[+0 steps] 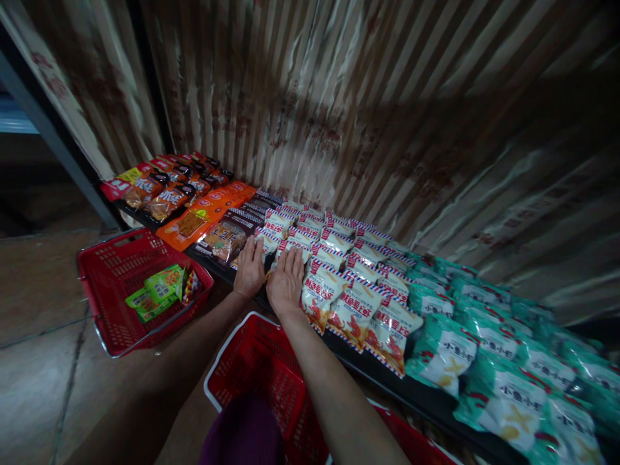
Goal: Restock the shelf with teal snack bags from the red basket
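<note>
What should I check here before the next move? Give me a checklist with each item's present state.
1. Fingers extended, not closed round a bag: ok, on both the left hand and the right hand.
2. Both hands at the white bags: ok, at their front left part.
3. Bag surfaces beneath the palms undamaged: cannot tell, the hands cover them.
4. White bags between the brown packs and teal bags: ok.
5. Green packets inside the left red basket: ok.
6. Full view into the red basket below the hands: not ok, purple fabric and the right forearm block part.
</note>
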Tool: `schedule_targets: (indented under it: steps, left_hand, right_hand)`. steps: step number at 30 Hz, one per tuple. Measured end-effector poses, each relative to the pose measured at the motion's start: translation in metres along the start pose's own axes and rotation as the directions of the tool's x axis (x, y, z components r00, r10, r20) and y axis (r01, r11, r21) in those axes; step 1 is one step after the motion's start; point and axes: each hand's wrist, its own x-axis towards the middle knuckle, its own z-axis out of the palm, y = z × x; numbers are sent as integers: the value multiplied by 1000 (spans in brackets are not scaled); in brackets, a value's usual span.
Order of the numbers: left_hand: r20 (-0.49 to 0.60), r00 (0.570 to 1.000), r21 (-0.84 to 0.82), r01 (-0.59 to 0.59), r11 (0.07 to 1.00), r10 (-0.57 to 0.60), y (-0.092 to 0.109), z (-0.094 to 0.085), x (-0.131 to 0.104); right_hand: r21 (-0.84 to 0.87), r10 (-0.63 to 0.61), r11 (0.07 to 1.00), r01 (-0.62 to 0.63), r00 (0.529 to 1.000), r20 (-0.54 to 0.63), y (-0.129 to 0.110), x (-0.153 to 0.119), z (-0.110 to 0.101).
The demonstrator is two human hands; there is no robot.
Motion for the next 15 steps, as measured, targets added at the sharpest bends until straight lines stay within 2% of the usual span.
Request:
schedule_targets:
  steps: [7,15]
  left_hand:
    - [-16,1000,-48,-18,999,18,-4,5,-1]
    - [-67,997,-6,-28,1000,28,0,8,-2]
  right_hand:
    - [-2,-151,989,151,989,-11,3,7,-8]
    - [19,-89,996,91,993,-80,11,60,-17]
